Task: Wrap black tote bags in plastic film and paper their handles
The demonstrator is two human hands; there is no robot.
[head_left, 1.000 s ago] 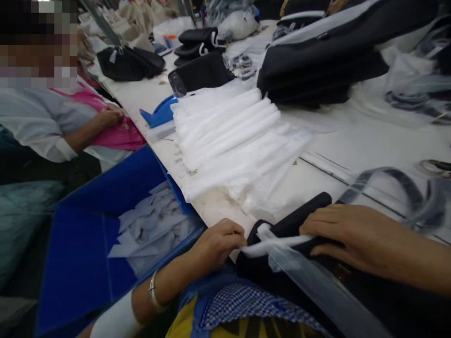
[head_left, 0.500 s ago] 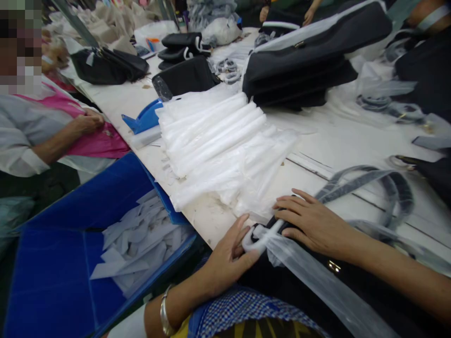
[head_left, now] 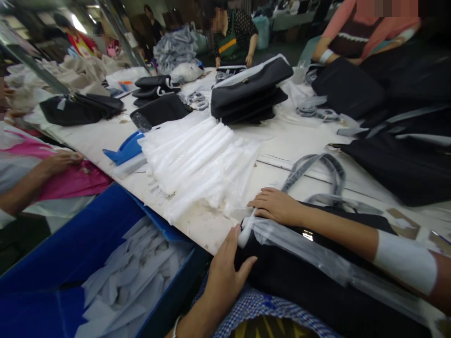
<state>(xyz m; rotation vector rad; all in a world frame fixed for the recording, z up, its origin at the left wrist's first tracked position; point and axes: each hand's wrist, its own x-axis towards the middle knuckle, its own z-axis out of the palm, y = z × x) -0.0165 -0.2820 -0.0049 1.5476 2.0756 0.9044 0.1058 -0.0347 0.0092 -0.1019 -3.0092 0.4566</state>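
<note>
A black handbag [head_left: 303, 277] lies across my lap and the table's edge, its gold clasp [head_left: 307, 235] showing. White wrapping strip [head_left: 317, 256] runs along its top edge and bunches at the left end. My left hand [head_left: 229, 270] is against that end, thumb spread from the fingers, with the fingers along the corner. My right hand [head_left: 278, 206] lies over the top edge near the same corner, fingers stretched out; its fingertips are partly hidden. Behind it the plastic-wrapped strap [head_left: 319, 164] stands in a loop.
A pile of white foam sheets [head_left: 200, 159] lies ahead on the table [head_left: 197, 225]. At left below stands a blue bin [head_left: 81, 239] of white scraps [head_left: 130, 277]. Stacked black bags [head_left: 246, 94] stand behind, more bags [head_left: 405, 159] at right. Co-workers are around the table.
The view has lifted, showing more of the room. My left hand has opened and shifted down along the bag's end. The white strip now lies flatter along the top edge under my right hand.
</note>
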